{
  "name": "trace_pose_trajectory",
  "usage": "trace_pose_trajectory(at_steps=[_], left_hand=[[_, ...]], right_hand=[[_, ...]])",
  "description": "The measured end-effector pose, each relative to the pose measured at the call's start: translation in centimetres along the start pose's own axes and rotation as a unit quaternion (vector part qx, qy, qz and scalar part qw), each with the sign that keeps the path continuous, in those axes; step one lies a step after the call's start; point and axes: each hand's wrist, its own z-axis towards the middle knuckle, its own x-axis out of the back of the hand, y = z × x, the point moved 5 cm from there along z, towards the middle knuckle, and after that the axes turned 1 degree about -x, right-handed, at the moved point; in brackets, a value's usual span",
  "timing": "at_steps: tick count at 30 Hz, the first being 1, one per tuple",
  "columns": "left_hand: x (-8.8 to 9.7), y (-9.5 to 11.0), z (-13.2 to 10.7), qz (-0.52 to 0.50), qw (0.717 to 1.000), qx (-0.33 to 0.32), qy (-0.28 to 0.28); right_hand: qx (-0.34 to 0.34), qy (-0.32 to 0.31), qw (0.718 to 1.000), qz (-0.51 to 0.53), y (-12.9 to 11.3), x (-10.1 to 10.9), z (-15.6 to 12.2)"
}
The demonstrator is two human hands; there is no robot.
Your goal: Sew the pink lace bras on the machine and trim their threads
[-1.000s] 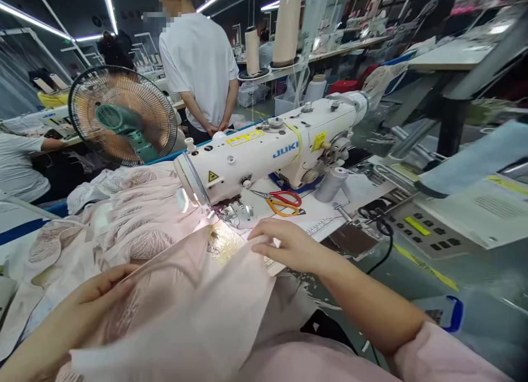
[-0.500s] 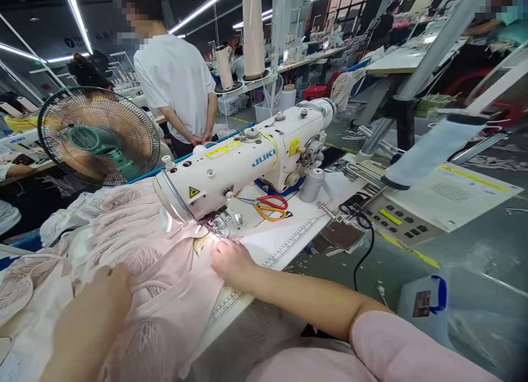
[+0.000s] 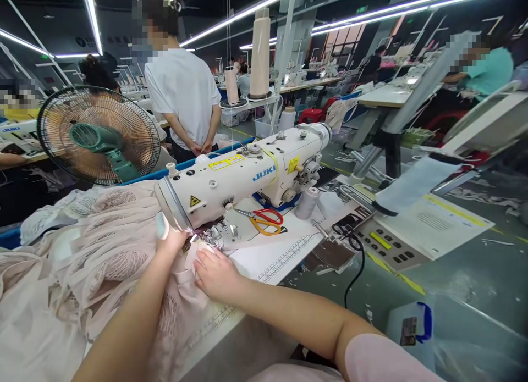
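Left hand [image 3: 173,240]: fingertips at needle area under white enamel sewing machine [image 3: 247,176]; grip hidden, cannot tell. Right hand [image 3: 214,272]: fingers together, bent, pressing down on pink fabric [image 3: 103,250], nothing pinched. Fabric soft, gathered, lace-patterned, heaped left of machine. Red-and-orange-handled scissors [image 3: 266,220] on bed, beside cylindrical thread cone [image 3: 307,202].

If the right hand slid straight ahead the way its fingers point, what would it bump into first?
Most likely the presser foot of the sewing machine, just past the right hand on the pink fabric; depth is hard to judge.
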Motion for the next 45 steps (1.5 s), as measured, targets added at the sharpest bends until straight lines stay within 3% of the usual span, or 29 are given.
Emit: trace_pose_trajectory(at_steps=[2,5,8,11,17,22,31,41,45], left_hand=[[0.8,0.2,-0.7,-0.015,0.999,-0.034,0.006],[0.8,1.1,-4.2,-0.039,0.992,-0.120,-0.003],[-0.7,1.9,-8.2,-0.067,0.973,-0.218,-0.024],[-2.6,1.7,-9.8,-0.078,0.966,-0.244,-0.024],[-4.8,0.3,-8.3,-0.087,0.964,-0.250,-0.006],[-4.9,0.2,-7.6,-0.085,0.962,-0.259,-0.002],[-5.0,0.0,-7.4,-0.065,0.964,-0.257,-0.001],[-3.2,0.2,-6.2,-0.051,0.955,-0.288,0.054],[-2.7,2.3,-8.3,-0.042,0.946,-0.311,0.084]], right_hand=[[-0.004,-0.014,1.000,0.000,0.1,0.1,0.3],[0.001,-0.017,1.000,0.019,0.0,0.3,0.4],[-0.003,-0.010,0.999,0.043,0.1,0.1,0.6],[-0.017,0.000,0.998,0.063,0.5,0.1,0.4],[0.008,-0.018,0.997,0.077,1.3,1.3,-2.4],[-0.005,0.004,0.996,0.094,2.0,2.2,-4.0],[0.002,0.047,0.992,0.113,2.0,2.5,-4.1],[-0.008,-0.007,0.994,0.107,1.9,2.3,-3.8],[-0.003,-0.023,0.993,0.116,1.9,2.1,-3.7]])
